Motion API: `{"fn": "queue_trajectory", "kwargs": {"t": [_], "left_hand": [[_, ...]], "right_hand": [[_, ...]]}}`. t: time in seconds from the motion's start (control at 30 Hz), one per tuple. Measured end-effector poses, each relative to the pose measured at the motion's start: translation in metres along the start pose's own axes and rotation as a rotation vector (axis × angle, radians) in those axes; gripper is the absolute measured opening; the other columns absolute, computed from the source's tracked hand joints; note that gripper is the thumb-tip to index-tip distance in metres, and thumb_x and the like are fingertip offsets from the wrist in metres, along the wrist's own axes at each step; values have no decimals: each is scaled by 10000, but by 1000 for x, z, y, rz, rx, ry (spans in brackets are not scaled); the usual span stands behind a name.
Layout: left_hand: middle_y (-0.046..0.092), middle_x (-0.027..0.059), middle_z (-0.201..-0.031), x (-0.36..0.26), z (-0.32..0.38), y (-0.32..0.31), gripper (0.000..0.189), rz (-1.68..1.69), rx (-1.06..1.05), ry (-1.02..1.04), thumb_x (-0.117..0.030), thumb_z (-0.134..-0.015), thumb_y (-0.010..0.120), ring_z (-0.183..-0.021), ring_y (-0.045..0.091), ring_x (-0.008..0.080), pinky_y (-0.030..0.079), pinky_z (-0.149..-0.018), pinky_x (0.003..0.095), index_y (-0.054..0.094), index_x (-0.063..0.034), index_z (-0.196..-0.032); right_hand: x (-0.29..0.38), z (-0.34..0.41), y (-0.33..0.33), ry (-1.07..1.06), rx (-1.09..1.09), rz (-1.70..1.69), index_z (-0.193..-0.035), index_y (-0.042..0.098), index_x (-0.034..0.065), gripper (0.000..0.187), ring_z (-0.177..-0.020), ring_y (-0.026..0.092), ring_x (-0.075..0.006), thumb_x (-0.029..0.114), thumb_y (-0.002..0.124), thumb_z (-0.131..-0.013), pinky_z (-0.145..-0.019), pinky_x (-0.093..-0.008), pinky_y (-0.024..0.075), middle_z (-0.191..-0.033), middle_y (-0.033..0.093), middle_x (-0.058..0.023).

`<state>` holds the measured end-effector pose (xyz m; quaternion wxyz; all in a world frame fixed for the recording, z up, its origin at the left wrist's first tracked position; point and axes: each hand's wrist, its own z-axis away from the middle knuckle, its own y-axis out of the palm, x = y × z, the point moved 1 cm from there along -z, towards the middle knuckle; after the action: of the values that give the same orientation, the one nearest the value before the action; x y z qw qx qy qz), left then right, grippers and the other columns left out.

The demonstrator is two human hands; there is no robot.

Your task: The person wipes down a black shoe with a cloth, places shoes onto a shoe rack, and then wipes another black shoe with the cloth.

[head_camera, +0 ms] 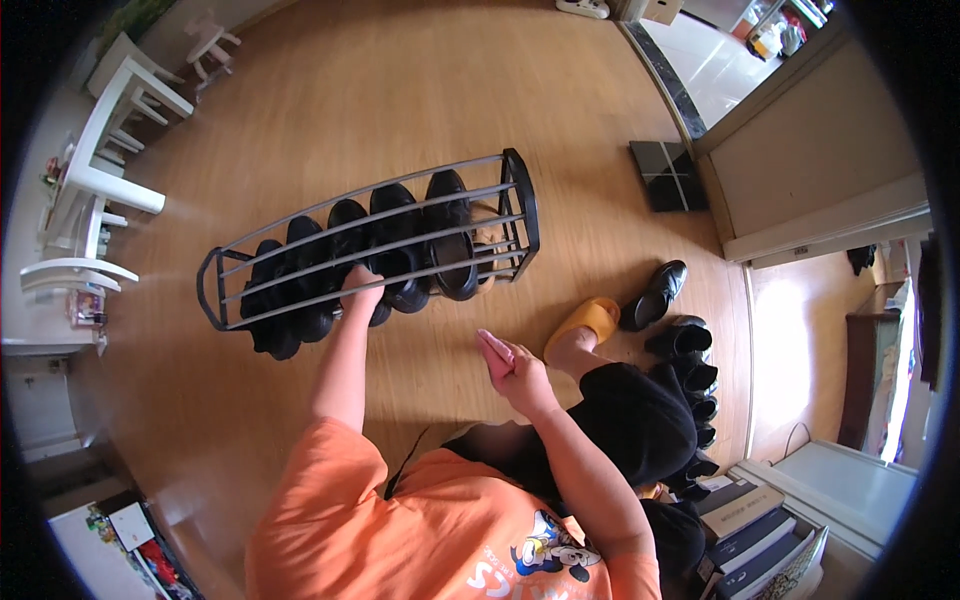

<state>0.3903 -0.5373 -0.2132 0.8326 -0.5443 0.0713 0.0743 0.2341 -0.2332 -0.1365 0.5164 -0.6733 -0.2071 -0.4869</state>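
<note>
A metal shoe rack [390,247] with grey bars and black end frames stands on the wooden floor, holding several black shoes [453,262] and a tan pair at its right end. My left hand [363,283] reaches in at the rack's near side, among the shoes; its fingers are partly hidden, so whether it grips a shoe or a bar cannot be told. Near the middle, to the right of the rack, my right hand [523,379] holds a folded pink cloth [496,355] above the floor.
A black shoe [654,296] and a row of dark shoes [690,375] lie on the right, beside my foot in a yellow slipper [590,322]. Shoe boxes [742,514] stand at lower right. A dark glass scale [667,176] lies by the door frame. White chairs [79,274] are at left.
</note>
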Motion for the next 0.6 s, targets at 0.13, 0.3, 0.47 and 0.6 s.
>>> {"fn": "queue_trajectory", "kwargs": {"t": [0.13,0.3,0.47,0.6], "left_hand": [[623,237,-1186,4,8,0,379,-45,-40,39,-280,-875,576,-1112,598,396,495,-941,460,595,1,-1129],[644,200,-1181,14,27,-4,323,-66,-141,19,-229,-891,534,-1103,614,367,492,-938,460,595,-36,-1142],[650,190,-1146,17,21,3,278,-73,-184,51,-271,-914,560,-1091,608,379,500,-911,469,592,-24,-1036],[660,206,-1114,3,19,-8,360,-105,-25,-9,-341,-881,598,-1043,632,378,516,-877,465,634,-35,-1066]], "right_hand": [[-4,0,-3,0,26,-17,-1289,604,173,340,-989,641,-324,176,577,-950,-849,-378,520,-1125,670,-125],[-3,-5,-3,22,2,15,-1211,654,120,307,-956,659,-322,95,619,-907,-819,-344,531,-1074,684,-142],[-26,-20,16,11,120,116,-1388,483,149,538,-1014,631,-345,60,571,-865,-859,-421,510,-1133,668,-134],[-6,-59,38,192,333,147,-1486,283,108,710,-902,658,-364,84,573,-839,-783,-458,515,-1047,691,-132]]}}
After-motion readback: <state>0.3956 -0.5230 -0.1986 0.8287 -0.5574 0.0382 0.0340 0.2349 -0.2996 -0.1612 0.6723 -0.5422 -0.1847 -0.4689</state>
